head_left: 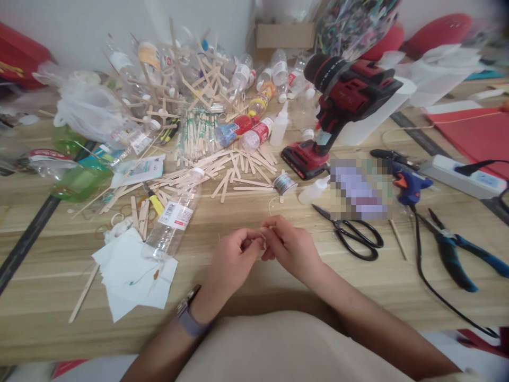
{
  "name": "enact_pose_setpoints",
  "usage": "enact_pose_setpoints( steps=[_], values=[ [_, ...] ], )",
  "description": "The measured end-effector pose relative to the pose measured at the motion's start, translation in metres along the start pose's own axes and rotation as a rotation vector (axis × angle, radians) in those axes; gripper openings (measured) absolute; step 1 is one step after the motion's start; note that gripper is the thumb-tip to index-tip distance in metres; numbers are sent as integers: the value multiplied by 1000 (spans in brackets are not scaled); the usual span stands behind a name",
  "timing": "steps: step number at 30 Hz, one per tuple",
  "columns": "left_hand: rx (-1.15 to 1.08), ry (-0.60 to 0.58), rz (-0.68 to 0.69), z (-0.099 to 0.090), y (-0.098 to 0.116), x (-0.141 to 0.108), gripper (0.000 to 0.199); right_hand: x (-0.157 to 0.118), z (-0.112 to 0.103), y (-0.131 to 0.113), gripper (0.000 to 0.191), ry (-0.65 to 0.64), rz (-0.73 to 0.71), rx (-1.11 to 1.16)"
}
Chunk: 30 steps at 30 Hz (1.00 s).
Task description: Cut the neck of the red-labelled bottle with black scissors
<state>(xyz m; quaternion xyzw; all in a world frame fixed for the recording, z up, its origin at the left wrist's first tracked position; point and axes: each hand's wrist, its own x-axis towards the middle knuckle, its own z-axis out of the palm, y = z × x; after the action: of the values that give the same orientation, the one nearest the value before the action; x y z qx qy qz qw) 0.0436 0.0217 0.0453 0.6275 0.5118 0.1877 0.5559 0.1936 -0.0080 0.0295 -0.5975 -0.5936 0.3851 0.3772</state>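
My left hand [234,260] and my right hand [292,246] meet above the front middle of the table, their fingertips pinched together. A pale thin thread [270,206] curves from a small spool [285,183] down towards my right fingers. Both hands are closed on the thread, though its part between the fingertips is too fine to see clearly. Behind my left hand a tiny greenish end sticks out. Black-handled scissors [352,233] lie right of my right hand, and a small white squeeze bottle [313,192] lies beyond it.
Left of my hands, a clear plastic bottle [175,215] leans over white paper [137,276]. Loose wooden sticks [250,164] and several bottles crowd the back. A red drill [338,106] stands upright. Pliers [453,249], a blue glue gun [411,185] and a power strip [463,175] lie right.
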Motion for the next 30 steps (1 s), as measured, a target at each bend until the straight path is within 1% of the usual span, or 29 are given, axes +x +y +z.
enact_pose_setpoints(
  steps=[3,7,10,14,17,20,23,25,30],
  values=[
    [-37,-2,-24,0,0,0,23,0,0,-2,17,-27,68,105],
    [30,37,-13,3,2,-1,20,0,1,-4,14,-6,58,43],
    [70,74,53,6,0,-2,18,0,2,-4,14,-10,86,42],
    [107,76,184,8,-5,-2,14,4,1,-1,18,-41,228,155],
    [98,95,199,6,-8,1,14,8,-1,1,20,-57,275,261],
    [67,160,143,1,-10,5,16,9,-4,2,26,-73,227,354],
    [41,203,103,-2,-12,9,19,7,-5,3,23,-96,99,277],
    [21,191,101,-3,-13,10,21,6,-5,3,18,-98,39,180],
    [-29,134,54,-4,-14,11,21,6,-5,5,19,-92,4,76]
  ],
)
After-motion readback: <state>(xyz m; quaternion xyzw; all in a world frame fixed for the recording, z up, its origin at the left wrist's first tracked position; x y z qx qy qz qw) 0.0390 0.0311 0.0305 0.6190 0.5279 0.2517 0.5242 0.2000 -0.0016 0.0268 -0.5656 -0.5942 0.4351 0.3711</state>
